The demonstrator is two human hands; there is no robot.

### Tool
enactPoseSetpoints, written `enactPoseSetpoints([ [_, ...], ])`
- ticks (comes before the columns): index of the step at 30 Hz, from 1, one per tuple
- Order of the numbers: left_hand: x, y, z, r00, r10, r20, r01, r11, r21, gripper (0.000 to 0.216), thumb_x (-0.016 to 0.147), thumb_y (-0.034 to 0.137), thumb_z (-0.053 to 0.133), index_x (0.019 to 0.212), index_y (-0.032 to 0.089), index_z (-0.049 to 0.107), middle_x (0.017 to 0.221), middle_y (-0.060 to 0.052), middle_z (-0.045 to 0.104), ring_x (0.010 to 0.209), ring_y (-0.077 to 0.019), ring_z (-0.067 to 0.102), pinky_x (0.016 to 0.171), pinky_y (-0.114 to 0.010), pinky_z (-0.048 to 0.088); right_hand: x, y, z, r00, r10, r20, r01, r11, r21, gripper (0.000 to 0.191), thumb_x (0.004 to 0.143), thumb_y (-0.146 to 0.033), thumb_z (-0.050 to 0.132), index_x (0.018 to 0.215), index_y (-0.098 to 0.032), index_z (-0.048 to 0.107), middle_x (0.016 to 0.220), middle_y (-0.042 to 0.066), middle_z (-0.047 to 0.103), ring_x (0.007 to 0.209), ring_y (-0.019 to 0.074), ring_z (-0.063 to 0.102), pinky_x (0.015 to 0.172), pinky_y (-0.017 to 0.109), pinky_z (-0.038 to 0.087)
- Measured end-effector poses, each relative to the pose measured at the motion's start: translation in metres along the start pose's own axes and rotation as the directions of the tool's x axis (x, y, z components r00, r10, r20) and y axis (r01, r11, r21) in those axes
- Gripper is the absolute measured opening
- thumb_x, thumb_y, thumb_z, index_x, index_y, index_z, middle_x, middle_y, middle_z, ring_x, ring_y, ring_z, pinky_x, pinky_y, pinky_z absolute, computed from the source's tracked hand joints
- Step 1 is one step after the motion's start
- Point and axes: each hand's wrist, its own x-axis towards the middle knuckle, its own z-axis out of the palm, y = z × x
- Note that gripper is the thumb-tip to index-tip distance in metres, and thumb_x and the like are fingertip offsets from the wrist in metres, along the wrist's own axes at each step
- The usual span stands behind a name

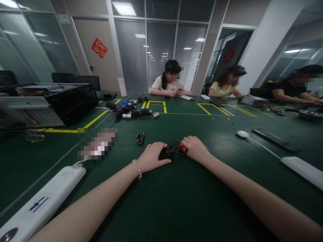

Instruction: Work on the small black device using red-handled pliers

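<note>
Green tabletop [161, 208] (head cam): had yellow stripes [65, 130]
Room: glass panels, grey blinds [131, 53] stood behind
Left hand [151, 157]: fingers gripped a small black part [164, 154], mid-table
Right hand [196, 148]: fingers clamped red-handled metal pliers [177, 149], tips by that part
Murky: left hand hid some of it

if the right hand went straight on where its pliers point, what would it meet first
Most likely the black part in the left hand: the red-handled pliers in the right hand point towards it, seemingly at or very near it, though actual contact is unclear.
</note>
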Motion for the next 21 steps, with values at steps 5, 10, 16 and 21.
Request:
enactPoseSetpoints([
  [5,0.0002,0.0006,0.0015,1.000,0.012,-0.020,-0.012,1.000,0.015,0.055,0.074,0.056,0.051,0.115,0.021,0.041,0.113,-0.006,0.051,0.104,-0.0250,0.046,0.086,-0.038,0.035,0.0007,0.0014,0.0021,1.000,-0.009,-0.002,0.009,1.000,-0.004,0.020,0.070,-0.005,0.044,0.082,-0.014,0.056,0.083,0.007,0.057,0.074,0.0166,0.047,0.067,0.027,0.032],
  [10,0.0001,0.0018,-0.0001,1.000,0.004,-0.016,-0.004,1.000,0.016,0.055,0.074,0.056,0.051,0.115,0.021,0.041,0.113,-0.006,0.050,0.103,-0.0245,0.046,0.085,-0.038,0.035,0.0012,0.0006,0.0033,1.000,-0.016,-0.008,0.016,1.000,-0.005,0.019,0.069,-0.005,0.045,0.082,-0.014,0.057,0.082,0.007,0.057,0.074,0.0169,0.047,0.066,0.027,0.032],
  [16,-0.0003,0.0021,-0.0013,1.000,0.001,-0.008,-0.001,1.000,0.014,0.056,0.074,0.057,0.051,0.116,0.022,0.041,0.114,-0.006,0.050,0.104,-0.0245,0.046,0.086,-0.038,0.035,0.0012,-0.0009,0.0005,0.999,-0.032,-0.016,0.032,0.999,0.006,0.020,0.069,-0.004,0.044,0.082,-0.013,0.057,0.083,0.007,0.058,0.074,0.0164,0.047,0.067,0.027,0.032],
  [21,-0.0007,0.0015,-0.0008,1.000,0.000,0.001,0.000,1.000,0.012,0.057,0.074,0.057,0.050,0.117,0.022,0.040,0.115,-0.006,0.050,0.105,-0.0247,0.045,0.086,-0.038,0.035,0.0008,0.0003,0.0011,0.999,-0.041,-0.028,0.041,0.999,0.017,0.019,0.070,-0.005,0.045,0.083,-0.013,0.057,0.083,0.007,0.058,0.074,0.0162,0.047,0.067,0.027,0.033],
])
